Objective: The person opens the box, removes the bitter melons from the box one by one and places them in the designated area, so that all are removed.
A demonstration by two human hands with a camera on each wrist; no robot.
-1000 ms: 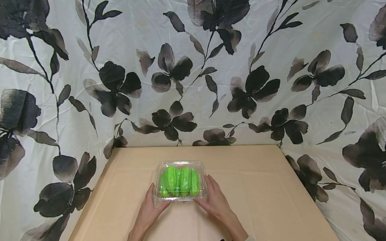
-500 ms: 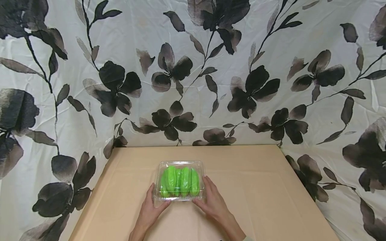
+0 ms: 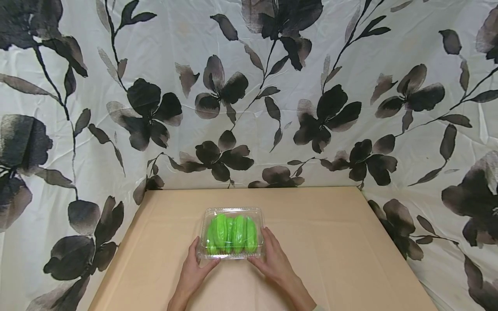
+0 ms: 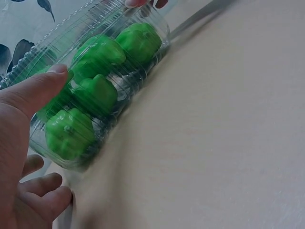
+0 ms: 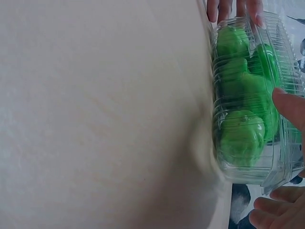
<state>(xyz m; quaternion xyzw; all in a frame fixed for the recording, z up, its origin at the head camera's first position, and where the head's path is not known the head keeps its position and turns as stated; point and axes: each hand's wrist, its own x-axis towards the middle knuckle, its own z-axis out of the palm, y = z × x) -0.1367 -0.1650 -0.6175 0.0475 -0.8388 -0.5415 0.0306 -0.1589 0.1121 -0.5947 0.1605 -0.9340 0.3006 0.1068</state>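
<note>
A clear plastic clamshell box (image 3: 233, 211) lies flat on the table, its lid down. Inside are several bright green, lobed, pepper-like pieces (image 3: 238, 235), lying side by side. My left hand (image 3: 191, 274) holds the box's near left corner, thumb at the front and fingers along the side. At the near right corner, my right hand (image 3: 278, 265) grips it likewise. In the left wrist view, the left thumb (image 4: 45, 86) lies against the box wall. The right thumb (image 5: 288, 105) touches the clear plastic in the right wrist view. Fingertips behind the box are partly hidden.
A tan-covered table (image 3: 330, 233) extends around the box on all sides. Behind it and along both sides hangs a white cloth (image 3: 280, 129) with dark flower prints, meeting the table's back edge.
Since a second ago, my right hand has shifted slightly left, closer to the box's side. The left hand and the box look almost unmoved.
</note>
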